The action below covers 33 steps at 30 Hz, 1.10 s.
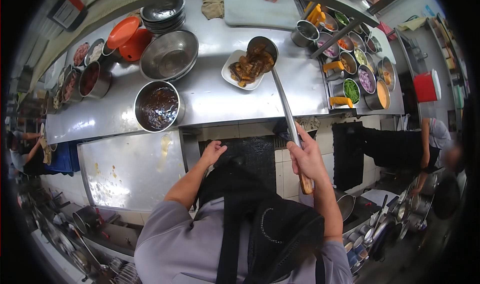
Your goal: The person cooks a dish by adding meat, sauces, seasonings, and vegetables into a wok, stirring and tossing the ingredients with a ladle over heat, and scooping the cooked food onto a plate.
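Note:
My right hand [309, 156] is closed around the long handle of a metal ladle [284, 96], near its wooden end. The bowl of the ladle tips over a white square dish [242, 85] on the steel counter. Brown saucy stew with chunky pieces [246, 69] lies in the dish, and more sits in the ladle's mouth. My left hand [214, 152] hangs just off the counter's front edge, its fingers loosely bent and apart, with nothing in it. To the left of the dish stands a steel pot of dark brown sauce [159, 106].
Wide metal bowls [169, 55] and orange-red plates [123, 32] stand behind the pot. At the right are containers of chopped vegetables [366, 79]. A white cutting board [260, 14] lies at the back, with another person's hand on it. A co-worker [435, 139] stands at far right.

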{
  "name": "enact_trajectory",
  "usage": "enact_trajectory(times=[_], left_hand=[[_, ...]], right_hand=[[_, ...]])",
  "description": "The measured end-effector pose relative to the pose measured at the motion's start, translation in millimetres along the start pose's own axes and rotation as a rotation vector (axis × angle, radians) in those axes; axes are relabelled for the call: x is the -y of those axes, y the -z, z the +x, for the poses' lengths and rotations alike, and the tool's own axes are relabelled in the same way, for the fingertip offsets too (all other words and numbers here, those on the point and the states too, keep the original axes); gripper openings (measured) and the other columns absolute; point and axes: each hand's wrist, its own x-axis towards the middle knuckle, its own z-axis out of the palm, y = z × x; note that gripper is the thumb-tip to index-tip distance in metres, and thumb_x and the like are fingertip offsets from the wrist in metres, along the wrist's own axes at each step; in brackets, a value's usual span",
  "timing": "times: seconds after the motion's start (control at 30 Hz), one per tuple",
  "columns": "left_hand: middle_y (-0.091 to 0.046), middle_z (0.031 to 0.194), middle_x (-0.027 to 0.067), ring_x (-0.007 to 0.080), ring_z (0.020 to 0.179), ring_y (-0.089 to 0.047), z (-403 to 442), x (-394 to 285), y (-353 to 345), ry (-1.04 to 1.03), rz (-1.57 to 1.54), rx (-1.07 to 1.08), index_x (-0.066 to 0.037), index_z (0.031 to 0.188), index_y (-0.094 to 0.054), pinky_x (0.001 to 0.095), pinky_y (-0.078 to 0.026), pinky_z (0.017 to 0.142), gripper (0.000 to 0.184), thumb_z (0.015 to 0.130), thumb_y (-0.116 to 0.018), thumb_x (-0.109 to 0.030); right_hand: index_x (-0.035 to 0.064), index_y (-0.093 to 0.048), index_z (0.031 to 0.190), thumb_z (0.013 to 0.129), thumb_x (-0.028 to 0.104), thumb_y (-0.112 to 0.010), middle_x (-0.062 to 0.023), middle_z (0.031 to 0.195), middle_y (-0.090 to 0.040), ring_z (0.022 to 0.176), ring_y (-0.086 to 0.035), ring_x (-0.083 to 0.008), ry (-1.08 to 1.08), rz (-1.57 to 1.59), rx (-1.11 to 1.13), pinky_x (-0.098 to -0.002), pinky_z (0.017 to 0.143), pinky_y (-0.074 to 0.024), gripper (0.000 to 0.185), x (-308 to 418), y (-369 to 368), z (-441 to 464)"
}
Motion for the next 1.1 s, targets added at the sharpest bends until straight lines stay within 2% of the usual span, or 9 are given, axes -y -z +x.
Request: enact_trajectory(times=[0.4,0.6,0.67,0.7,0.77,0.9,1.0,1.03,1.1], left_hand=[[-0.074,0.113,0.0183,0.0283,0.103,-0.073,-8,-3,0,0.0,0.094,0.005,0.004,0.138,-0.06,0.0399,-0.058,0.093,0.068,0.095,-0.079,-0.047],[-0.074,0.115,0.0186,0.0289,0.105,-0.072,-4,-5,-4,0.071,0.096,0.01,0.003,0.138,-0.06,0.0404,-0.058,0.094,0.068,0.096,-0.078,-0.047],[-0.074,0.115,0.0183,0.029,0.105,-0.072,0,3,-7,0.062,0.07,0.008,0.003,0.138,-0.06,0.0406,-0.058,0.094,0.068,0.096,-0.078,-0.047],[-0.074,0.115,0.0183,0.029,0.105,-0.072,-1,1,-7,0.062,0.071,0.008,0.003,0.138,-0.06,0.0406,-0.058,0.094,0.068,0.096,-0.078,-0.047],[-0.071,0.115,0.0151,0.0224,0.105,-0.069,-2,-3,-5,0.09,0.048,0.024,0.002,0.137,-0.06,0.0367,-0.056,0.095,0.064,0.097,-0.077,-0.046],[-0.071,0.116,0.0156,0.0231,0.106,-0.069,-4,2,-2,0.09,0.067,0.017,0.002,0.137,-0.06,0.0369,-0.056,0.096,0.064,0.098,-0.077,-0.046],[-0.071,0.117,0.0162,0.0239,0.108,-0.069,-6,0,0,0.102,0.076,0.021,0.002,0.137,-0.06,0.0374,-0.056,0.097,0.064,0.098,-0.077,-0.045],[-0.073,0.116,0.0172,0.027,0.107,-0.071,-6,3,0,0.084,0.073,0.006,0.002,0.138,-0.061,0.0393,-0.056,0.096,0.066,0.097,-0.077,-0.047],[-0.075,0.114,0.0181,0.0301,0.106,-0.073,-4,7,-1,0.066,0.068,-0.012,0.001,0.138,-0.061,0.0411,-0.057,0.094,0.068,0.095,-0.077,-0.049]], right_hand=[[0.0036,-0.033,0.166,0.105,0.004,-0.06,0.0012,0.066,-0.051,0.043,-0.048,-0.0068,0.0,0.108,0.02,-0.025,0.038,-0.0416,0.067,17,3,-24],[0.0059,-0.033,0.167,0.105,0.005,-0.061,0.0005,0.066,-0.052,0.043,-0.05,-0.0081,-0.036,0.013,0.064,-0.0264,0.04,-0.0436,0.068,11,7,-27],[0.0069,-0.035,0.166,0.104,0.007,-0.063,-0.0011,0.069,-0.056,0.045,-0.054,-0.0092,-0.015,-0.239,0.039,-0.0283,0.043,-0.045,0.069,1,3,-21],[0.0087,-0.037,0.166,0.103,0.009,-0.065,-0.0019,0.07,-0.059,0.046,-0.056,-0.0095,-0.026,-0.254,0.023,-0.0297,0.044,-0.0457,0.069,-4,1,-19],[0.0097,-0.037,0.166,0.103,0.009,-0.065,-0.0017,0.07,-0.059,0.046,-0.056,-0.0094,-0.01,-0.294,0.007,-0.0298,0.044,-0.0458,0.069,-5,-2,-19],[0.0124,-0.037,0.166,0.103,0.01,-0.065,-0.0016,0.068,-0.059,0.046,-0.056,-0.0092,0.048,-0.375,-0.03,-0.0307,0.044,-0.0463,0.069,-3,-2,-20],[0.011,-0.036,0.167,0.104,0.009,-0.064,-0.0004,0.067,-0.058,0.046,-0.054,-0.0087,0.067,-0.334,-0.039,-0.0298,0.043,-0.0457,0.068,1,-3,-22],[0.011,-0.036,0.167,0.104,0.009,-0.064,-0.0004,0.067,-0.058,0.046,-0.054,-0.0087,0.069,-0.336,-0.04,-0.0298,0.043,-0.0457,0.068,2,-3,-22],[0.0095,-0.036,0.167,0.105,0.007,-0.063,0.0014,0.067,-0.056,0.045,-0.053,-0.008,0.021,-0.089,-0.031,-0.0283,0.043,-0.045,0.067,3,-3,-25]])
